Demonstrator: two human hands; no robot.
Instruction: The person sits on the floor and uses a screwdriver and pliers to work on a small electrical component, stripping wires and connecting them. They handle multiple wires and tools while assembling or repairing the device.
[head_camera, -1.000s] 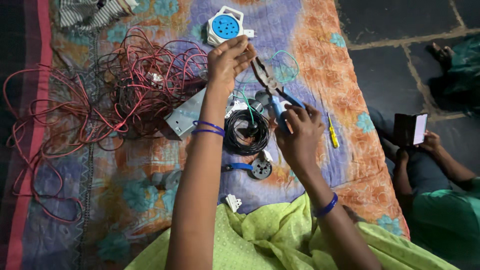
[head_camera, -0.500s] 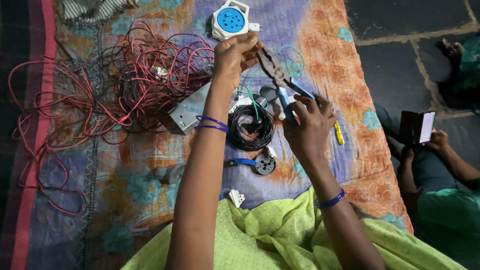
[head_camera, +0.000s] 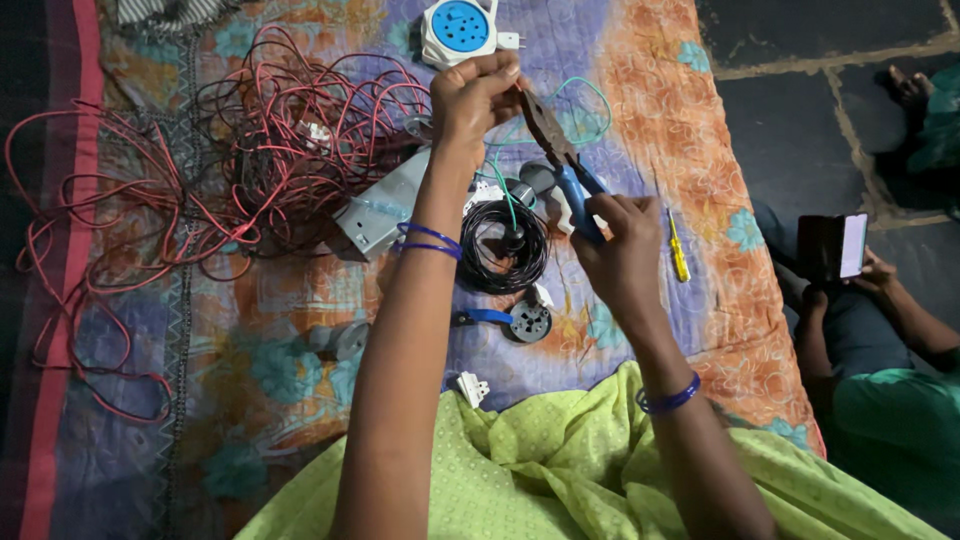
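Pliers (head_camera: 562, 160) with blue handles sit just right of centre in the upper half of the frame, angled so the dark metal nose points up-left toward the left hand (head_camera: 472, 95). At the far left, a loose tangle of red and black wire (head_camera: 200, 170) sprawls over the patterned cloth (head_camera: 700, 130). Right of it lies a grey metal box (head_camera: 380, 212), partly hidden by the left forearm. The left hand is closed in a pinch on the end of a thin green wire (head_camera: 505, 185), and the plier nose meets that pinch. Above the hand rests a round blue-and-white socket box (head_camera: 458, 30). Below the pliers lies a black wire coil (head_camera: 502, 245), and lower still a small round plug part (head_camera: 528, 322).

The right hand (head_camera: 625, 250) is wrapped shut around the blue handles. Beside it a yellow screwdriver (head_camera: 678, 248) lies on the cloth. At the far right another person's hand holds a phone (head_camera: 838, 246).

Compared with a second ago, the left hand has risen toward the socket box and the pliers have swung up with it, so nose and wire end now meet; half a second ago they were nearly in this pose. I judge that the wire end is being worked in the plier tip.
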